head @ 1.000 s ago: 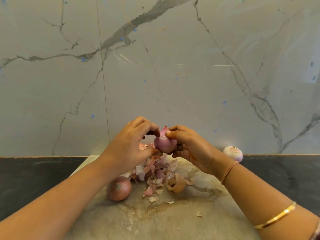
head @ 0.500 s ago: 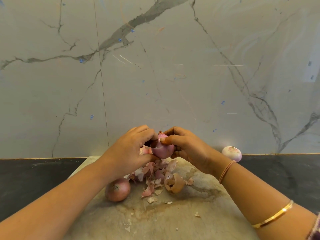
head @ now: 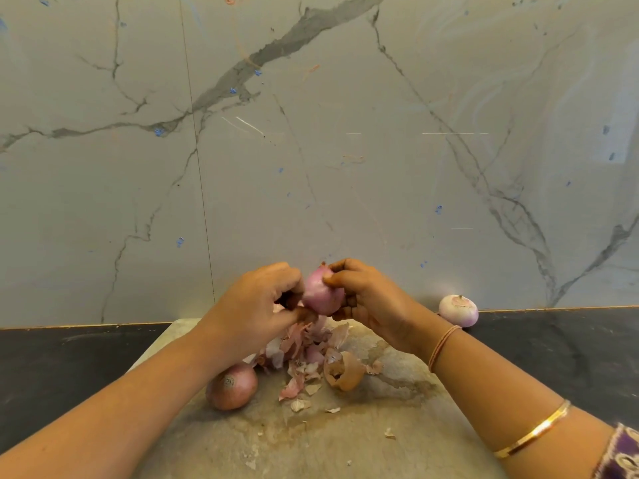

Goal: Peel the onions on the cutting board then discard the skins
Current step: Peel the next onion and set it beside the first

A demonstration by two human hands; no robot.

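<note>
Stretching dark across the left, counter (head: 52,361) beneath a veined marble wall (head: 345,167). Lying on the pale, stained cutting board (head: 345,444), near its left edge and just under the left forearm: an unpeeled onion (head: 231,387), brown skin whole. Raised above the board, left hand (head: 256,305), fingers curled, thumb and fingertips pinching at the left side of a half-peeled onion (head: 321,295). Held in the air between both hands, clear of the board, pink flesh showing, pointed end up. Heaped directly beneath on the board: loose skins (head: 304,354), pink and papery, with one large brown cup-shaped skin (head: 344,371) at the pile's right edge and a few flakes scattered toward the near side. Gripping the same onion from the right, right hand (head: 366,299), fingers curled round its far side, thumb pressed near the top. Circling the right wrist, a thin thread band (head: 444,347); farther up the forearm, a gold bangle (head: 532,430). Sitting off the board on the dark counter, close against the wall, well to the right: a peeled onion (head: 458,310), pale white and purple.
</note>
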